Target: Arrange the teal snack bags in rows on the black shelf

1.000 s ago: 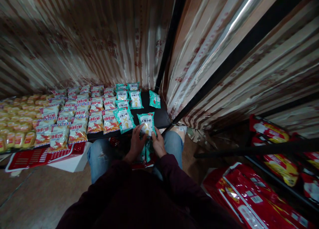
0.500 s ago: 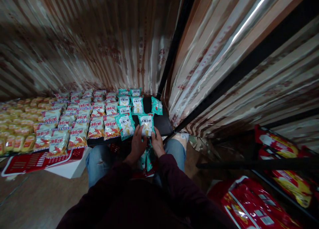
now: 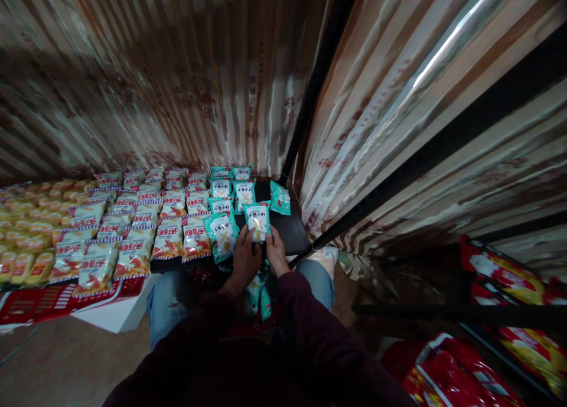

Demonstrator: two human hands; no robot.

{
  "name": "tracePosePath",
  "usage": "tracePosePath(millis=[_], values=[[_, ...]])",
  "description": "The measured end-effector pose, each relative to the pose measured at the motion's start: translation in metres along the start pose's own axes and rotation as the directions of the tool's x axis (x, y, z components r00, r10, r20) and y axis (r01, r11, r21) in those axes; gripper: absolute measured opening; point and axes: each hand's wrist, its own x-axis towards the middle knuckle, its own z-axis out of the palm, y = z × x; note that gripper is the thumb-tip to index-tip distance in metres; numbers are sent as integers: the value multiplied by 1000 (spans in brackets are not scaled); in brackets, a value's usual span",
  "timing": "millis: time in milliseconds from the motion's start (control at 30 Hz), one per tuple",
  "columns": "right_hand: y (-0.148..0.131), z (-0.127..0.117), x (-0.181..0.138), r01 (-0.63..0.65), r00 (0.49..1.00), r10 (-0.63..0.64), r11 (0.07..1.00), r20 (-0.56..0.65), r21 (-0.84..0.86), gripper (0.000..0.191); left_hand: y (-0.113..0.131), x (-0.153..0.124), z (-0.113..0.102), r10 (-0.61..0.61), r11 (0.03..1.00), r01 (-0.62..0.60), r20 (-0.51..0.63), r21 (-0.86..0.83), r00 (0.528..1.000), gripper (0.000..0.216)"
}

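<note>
Both my hands grip one teal snack bag (image 3: 257, 218) by its lower edge, over the front of a low black shelf (image 3: 290, 230). My left hand (image 3: 246, 258) pinches its lower left corner, and my right hand (image 3: 275, 253) pinches its lower right. The bag sits just right of another teal bag (image 3: 222, 234) that lies at the shelf's front. More teal bags (image 3: 231, 188) lie in rows behind. A few teal bags (image 3: 260, 289) rest between my knees, below my hands.
Rows of red-and-white snack bags (image 3: 168, 239) and yellow bags (image 3: 26, 241) fill the shelf to the left. A red basket (image 3: 39, 300) on a white box sits under the shelf. Striped foil curtains hang behind. Large red packs (image 3: 447, 371) lie at the lower right by black rack bars.
Both hands have carried the teal bag a little forward onto the shelf, nearer the row of teal bags. The camera has tilted so the shelf sits lower in view.
</note>
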Motion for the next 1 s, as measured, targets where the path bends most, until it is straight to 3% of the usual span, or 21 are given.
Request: tracePosePath(millis=[367,633,833,1000], values=[[1,14,30,12,1000,-12,1000,12,-29,48,-3,23,5,-3,1000,4,-30,25,1000,51],[6,18,44,-7,999,10,996,37,-92,43,-2,32,9,-20,986,28,-51,162,998,51],[4,17,47,53,997,-39,972,68,-227,42,0,32,12,-32,969,43,-49,242,998,54],[4,16,50,114,993,-87,899,84,-422,43,-1,34,14,-41,963,49,-37,265,998,54]])
